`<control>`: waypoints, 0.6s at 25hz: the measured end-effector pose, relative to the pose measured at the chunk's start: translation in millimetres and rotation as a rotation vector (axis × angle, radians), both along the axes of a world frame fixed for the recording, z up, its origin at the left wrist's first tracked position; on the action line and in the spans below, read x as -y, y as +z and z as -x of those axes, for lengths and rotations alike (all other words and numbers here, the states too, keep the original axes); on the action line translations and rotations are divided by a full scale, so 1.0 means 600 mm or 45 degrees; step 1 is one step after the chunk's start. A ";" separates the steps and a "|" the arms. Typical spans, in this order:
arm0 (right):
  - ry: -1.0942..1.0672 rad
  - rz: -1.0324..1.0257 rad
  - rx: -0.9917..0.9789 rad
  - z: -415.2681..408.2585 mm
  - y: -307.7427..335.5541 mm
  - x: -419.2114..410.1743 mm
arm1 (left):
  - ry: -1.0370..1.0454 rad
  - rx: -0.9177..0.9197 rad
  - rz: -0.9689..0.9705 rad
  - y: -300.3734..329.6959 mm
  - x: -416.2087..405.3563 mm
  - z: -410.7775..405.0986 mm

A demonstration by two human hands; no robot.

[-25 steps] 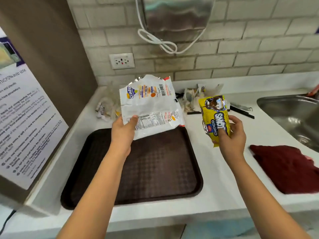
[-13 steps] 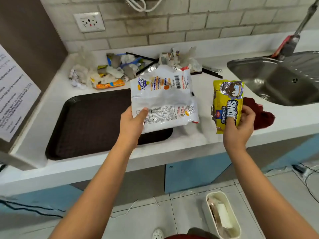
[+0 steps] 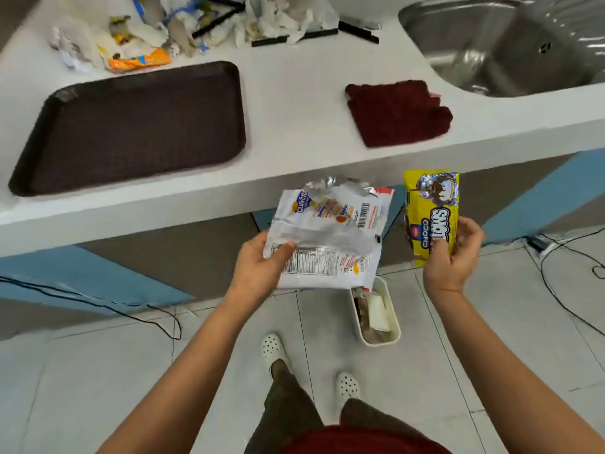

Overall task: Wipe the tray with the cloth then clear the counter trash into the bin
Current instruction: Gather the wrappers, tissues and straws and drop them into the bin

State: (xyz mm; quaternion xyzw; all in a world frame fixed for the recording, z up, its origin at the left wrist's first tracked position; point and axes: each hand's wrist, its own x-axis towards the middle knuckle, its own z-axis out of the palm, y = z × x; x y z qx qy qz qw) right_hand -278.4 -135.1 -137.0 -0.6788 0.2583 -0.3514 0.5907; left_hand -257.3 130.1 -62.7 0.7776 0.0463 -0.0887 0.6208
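The white wrapper (image 3: 327, 237) in the left hand (image 3: 258, 270) is crinkled glossy plastic with a silvery foil lining. The yellow wrapper (image 3: 432, 217) in the right hand (image 3: 451, 257) is shiny film. Beyond both hands, the tray (image 3: 131, 126) is dark textured plastic, the cloth (image 3: 396, 113) nappy maroon fabric, the surface (image 3: 294, 93) smooth matt white, the sink (image 3: 504, 44) brushed metal.

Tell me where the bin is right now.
In the head view, the small white bin stands on the floor below the counter edge, just under the white wrapper the left hand holds.

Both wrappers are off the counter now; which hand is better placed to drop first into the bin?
Probably the left hand: its white wrapper hangs right over the bin, whereas the right hand holds the yellow wrapper off to the side.
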 end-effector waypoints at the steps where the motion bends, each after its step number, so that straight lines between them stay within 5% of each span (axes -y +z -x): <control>1: 0.004 -0.026 -0.069 0.029 -0.029 0.013 | -0.020 -0.064 -0.037 -0.025 0.018 0.028; 7: 0.191 -0.169 -0.690 0.147 -0.193 0.053 | -0.066 -0.436 -0.191 -0.175 0.096 0.116; 15: 0.205 -0.178 -1.084 0.175 -0.390 0.063 | -0.073 -0.655 -0.177 -0.389 0.173 0.095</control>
